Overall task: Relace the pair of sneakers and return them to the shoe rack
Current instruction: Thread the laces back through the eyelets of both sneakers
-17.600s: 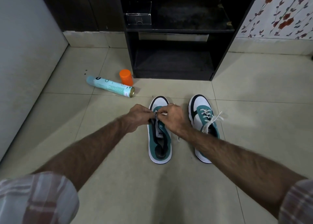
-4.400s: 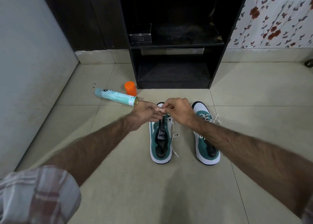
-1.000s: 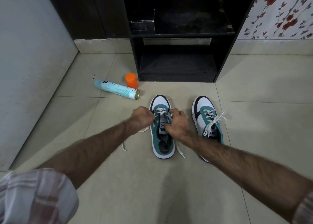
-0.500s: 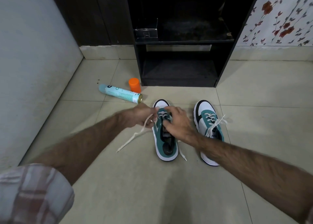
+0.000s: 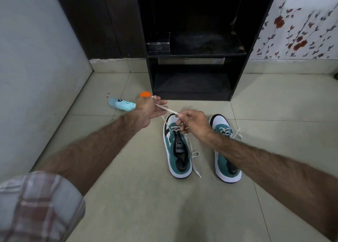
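We're gripping the lace (image 5: 167, 110) taut between our left hand (image 5: 148, 108) and right hand (image 5: 190, 121), both pinching it, the half-laced sneaker (image 5: 178, 150) lying just below, the other sneaker (image 5: 225, 148) under our right wrist.

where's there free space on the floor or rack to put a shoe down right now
Bare floor tile lies right of the shoe rack, and more sits near the camera behind the two sneakers. The rack's bottom shelf looks bare. It is crowded left of the rack front: spray can, orange cap, left hand and right hand pulling the lace.
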